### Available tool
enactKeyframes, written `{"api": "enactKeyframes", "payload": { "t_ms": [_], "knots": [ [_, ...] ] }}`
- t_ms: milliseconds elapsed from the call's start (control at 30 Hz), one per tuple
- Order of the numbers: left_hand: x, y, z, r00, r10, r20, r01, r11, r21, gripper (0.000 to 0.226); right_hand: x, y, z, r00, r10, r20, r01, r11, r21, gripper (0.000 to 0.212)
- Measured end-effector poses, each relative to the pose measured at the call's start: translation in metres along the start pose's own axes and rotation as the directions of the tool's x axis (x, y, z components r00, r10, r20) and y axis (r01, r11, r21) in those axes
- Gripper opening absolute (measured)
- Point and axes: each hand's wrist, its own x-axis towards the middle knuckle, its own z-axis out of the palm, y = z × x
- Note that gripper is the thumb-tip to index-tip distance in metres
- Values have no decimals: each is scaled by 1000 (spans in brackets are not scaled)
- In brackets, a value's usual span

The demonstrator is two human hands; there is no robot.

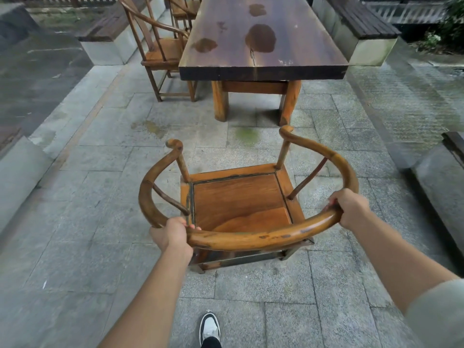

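In the head view, a person is holding a round-backed wooden chair (238, 202) by its curved top rail (251, 238), and the chair is sitting in the middle of the picture above the grey stone floor (100, 172), with its open front facing 12 o'clock. The left hand (170, 233) is grasping the rail at about 8 o'clock of the hoop, its fingers curling over the wood from outside. The right hand (351, 208) is grasping the rail at about 4 o'clock, its fingers wrapping round it in the same way. The orange-brown seat is tilting towards the camera, and the legs are hiding under it, so whether they are touching the floor cannot be told. At 12 o'clock of the chair, and well apart from it, a long dark wooden table (301, 46) is standing on thick pale legs, and several wet patches (261, 37) are showing on its top. At 10 o'clock a second chair (163, 51) of the same kind is standing just beside the table's left edge, with a third chair (185, 8) showing partly behind it. Stone benches topped with dark slats are running along both sides, one at 11 o'clock (105, 28) and one at 1 o'clock (364, 18). A green mossy stain (247, 135) is lying on the floor between chair and table. At 6 o'clock a black-and-white shoe (209, 329) is stepping forward; any marking on it is too blurred to read. A pale sleeve (439, 310) is covering the right upper arm at 4 o'clock.
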Motion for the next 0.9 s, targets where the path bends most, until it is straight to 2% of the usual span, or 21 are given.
{"api": "enactKeyframes", "payload": {
  "t_ms": [100,233,367,467,600,733,833,900],
  "knots": [
    [0,4,24,1000,1,-29,-2,1000,-14,62,15,-25,8,999,-31,23,31,999,22,22],
    [19,38,55,1000,-1,-23,2,999,45,54,11,-49,33,998,-57,36,51,987,150,24],
    [50,66,55,999,4,35,-9,985,171,52,-1,-22,57,998,-14,63,-4,961,276,56],
    [73,76,60,994,6,109,-29,976,215,50,-3,1,72,999,-32,16,23,923,383,73],
    [100,96,100,976,20,217,-74,967,244,35,2,-3,94,998,-39,-48,57,885,462,68],
    [129,120,143,958,16,288,-93,962,257,37,13,-12,121,997,-23,-75,55,882,467,72],
    [148,134,177,949,4,314,-95,957,275,34,17,-30,143,994,-37,-107,81,891,447,71],
    [151,140,200,947,-2,320,-87,960,266,24,28,-53,151,994,-31,-104,76,885,460,67]
  ]
}}
